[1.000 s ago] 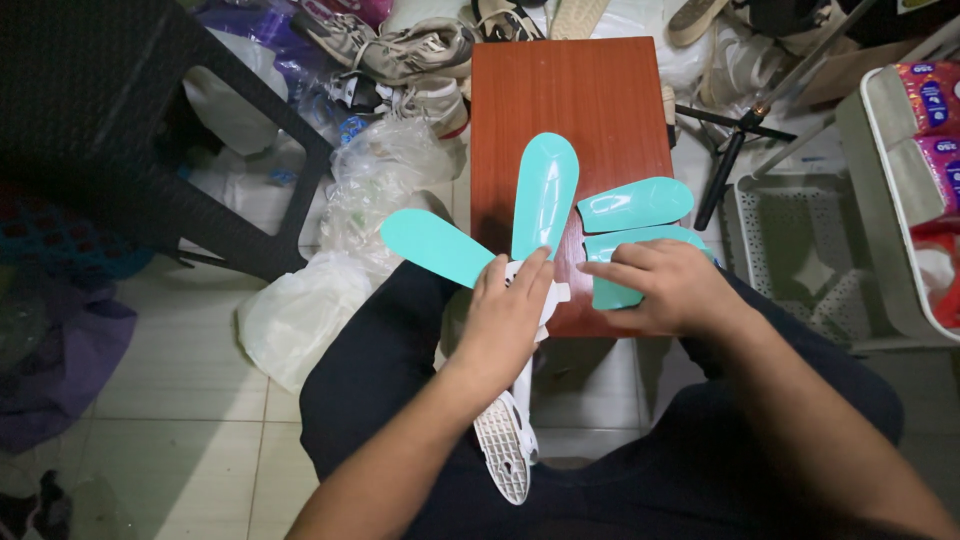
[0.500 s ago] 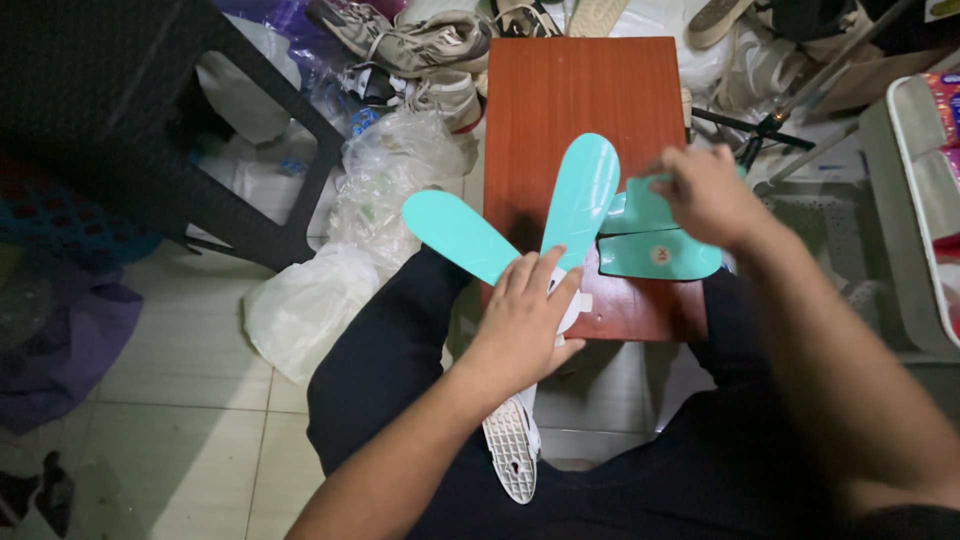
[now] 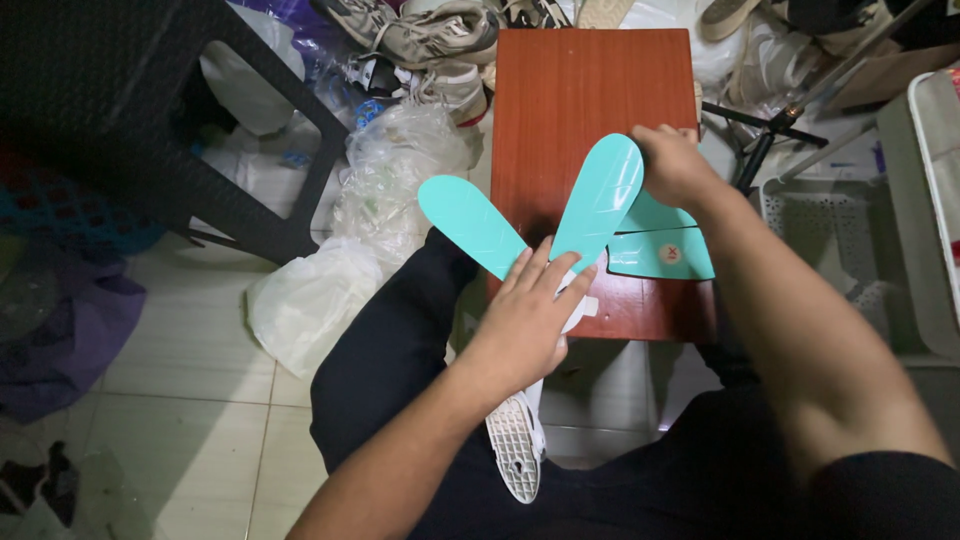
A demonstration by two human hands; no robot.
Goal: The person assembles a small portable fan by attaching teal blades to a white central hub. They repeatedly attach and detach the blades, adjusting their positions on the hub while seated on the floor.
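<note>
A: Insoles first, head view. How many teal ones were on record?

B: Four visible. Two stood fanned out from under the left hand (image 3: 525, 325): a left insole (image 3: 470, 225) angled toward the plastic bags, and an upright insole (image 3: 600, 200) leaning toward the right hand (image 3: 672, 165). Two more, a rear insole (image 3: 655, 213) and a front insole (image 3: 662, 254) with a small round sticker, lay flat on the wooden board (image 3: 590, 90), partly overlapping.

A: Grip state, left hand?

B: Fingers were spread flat, pressing down on the heel ends of the two fanned insoles and on a white shoe (image 3: 520, 440) beneath them. The shoe lay sole-up on the lap, its ribbed tread facing the camera.

A: Right hand?

B: It was at the top edge of the upright insole, fingers curled around that tip. Whether it pinched the tip or only touched it, I could not tell; the fingertips were hidden behind the hand.

A: Surroundings?

B: Board reddish-brown, resting across the knees. Crumpled clear plastic bags (image 3: 390, 170) beside the left knee, worn sneakers (image 3: 430, 40) past the board's far left corner, a dark woven stool (image 3: 130, 110) at left, a white perforated basket (image 3: 820, 215) at right, tiled floor (image 3: 180, 380) below.
</note>
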